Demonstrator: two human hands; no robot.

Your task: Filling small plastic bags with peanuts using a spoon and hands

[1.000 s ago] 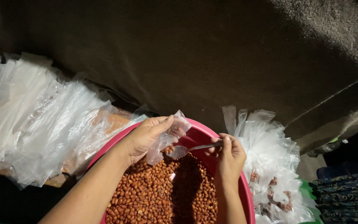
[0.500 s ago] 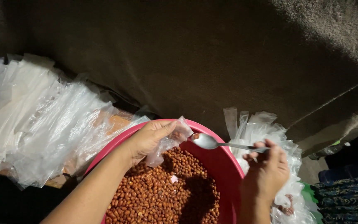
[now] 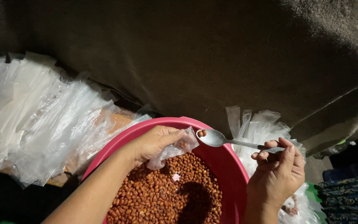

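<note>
I see my left hand reaching in from the lower left over the pink basin, its fingers curled narrow around a small clear plastic bag; the thumb and fingertips pinch the bag near its mouth, which points right, toward the spoon. The bag is crumpled and see-through, with a few reddish-brown peanuts showing inside it, and its lower end hangs down just above the heap of nuts. My right hand comes up from the bottom right edge, outside the rim of the basin, and is closed on the handle of a metal spoon, thumb on top and fingers wrapped below. The spoon lies almost level, its bowl pointing left, and the bowl's tip is just beside the bag's opening; one peanut sits at the spoon's edge there, though I cannot tell whether it is on the spoon or already in the bag. The basin is filled with peanuts, skins on, glossy reddish brown, and a small pale scrap lies on top of them near the middle. A shadow falls across the nuts at the lower right. To the left of the basin lies a spread heap of clear plastic bags, and more crumpled plastic lies to the right, behind the spoon.
</note>
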